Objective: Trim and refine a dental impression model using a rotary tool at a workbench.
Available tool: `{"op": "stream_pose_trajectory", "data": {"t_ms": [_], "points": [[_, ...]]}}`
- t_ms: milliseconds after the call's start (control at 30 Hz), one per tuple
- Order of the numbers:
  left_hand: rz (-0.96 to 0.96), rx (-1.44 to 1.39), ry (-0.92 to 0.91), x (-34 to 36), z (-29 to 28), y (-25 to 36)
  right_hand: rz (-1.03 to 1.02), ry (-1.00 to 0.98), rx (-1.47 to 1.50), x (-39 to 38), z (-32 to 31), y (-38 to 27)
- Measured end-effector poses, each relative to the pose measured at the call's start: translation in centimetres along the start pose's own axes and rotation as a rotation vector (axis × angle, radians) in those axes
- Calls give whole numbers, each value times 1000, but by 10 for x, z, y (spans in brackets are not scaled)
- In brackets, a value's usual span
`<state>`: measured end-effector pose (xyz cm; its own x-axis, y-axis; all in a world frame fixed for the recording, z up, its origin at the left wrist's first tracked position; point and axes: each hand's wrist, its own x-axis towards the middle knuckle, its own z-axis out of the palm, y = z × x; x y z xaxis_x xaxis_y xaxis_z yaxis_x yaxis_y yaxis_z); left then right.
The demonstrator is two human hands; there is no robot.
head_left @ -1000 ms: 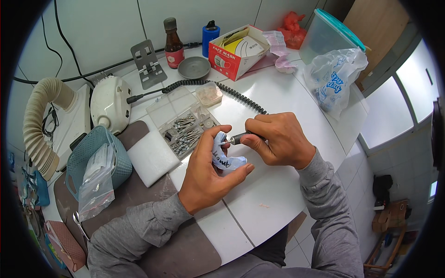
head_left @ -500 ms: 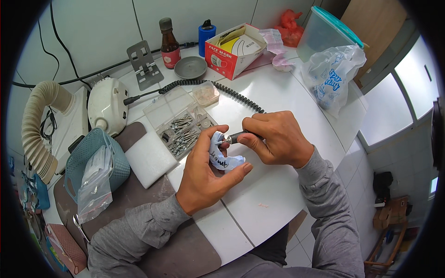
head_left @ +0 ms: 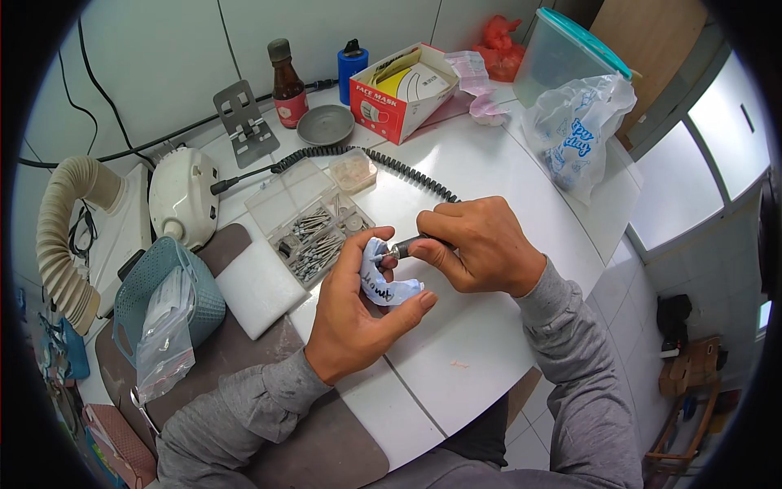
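A pale blue, horseshoe-shaped dental cast (head_left: 391, 291) with dark handwriting on its flat face rests between the thumb and fingers of my left hand (head_left: 338, 326). My right hand (head_left: 482, 248) is closed around a dark rotary handpiece (head_left: 415, 244) with a metal nose. Its tip meets the upper arm of the cast, near my left fingers; the bit itself is too small to make out. From behind my right hand, a black coiled cord (head_left: 383, 159) runs to a white motor unit (head_left: 183, 196). Both hands are held above the white table.
A clear divided box of metal burs (head_left: 318, 244) lies open beyond my left hand. Left of it are a white foam block (head_left: 261, 285), a blue basket (head_left: 171, 297) with plastic bags and a beige hose (head_left: 61, 236). A bottle (head_left: 288, 90), grey dish (head_left: 326, 125) and mask box (head_left: 399, 94) stand behind.
The whole view has shifted slightly. The cast has tilted a little in my left hand, while the handpiece tip stays against its upper arm. Both grips are unchanged.
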<state>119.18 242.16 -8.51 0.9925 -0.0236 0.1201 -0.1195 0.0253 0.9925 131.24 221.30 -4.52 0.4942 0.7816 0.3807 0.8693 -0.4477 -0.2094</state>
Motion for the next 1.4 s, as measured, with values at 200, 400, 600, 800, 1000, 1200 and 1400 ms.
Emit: {"op": "stream_pose_trajectory", "data": {"t_ms": [200, 400, 600, 800, 1000, 1200, 1400], "points": [[5, -28, -1, 1, 1, -5, 14, -8, 5, -1, 0, 1], [15, -17, -5, -1, -1, -5, 7, -52, 32, -1, -3, -2], [20, -80, 16, -1, 2, -7, 18, -48, 28, -1, -3, -2], [-11, 12, -63, -3, -1, 1, 15, -44, 60, -2, -10, 0], [-29, -34, -13, -2, 2, 1, 32, -90, 89, -2, -13, 0], [-32, -46, 7, -1, 3, 2, 35, -108, 71, -3, -13, 0], [18, -17, 34, 0, 4, -3, 47, -114, 31, -3, -12, -2]]}}
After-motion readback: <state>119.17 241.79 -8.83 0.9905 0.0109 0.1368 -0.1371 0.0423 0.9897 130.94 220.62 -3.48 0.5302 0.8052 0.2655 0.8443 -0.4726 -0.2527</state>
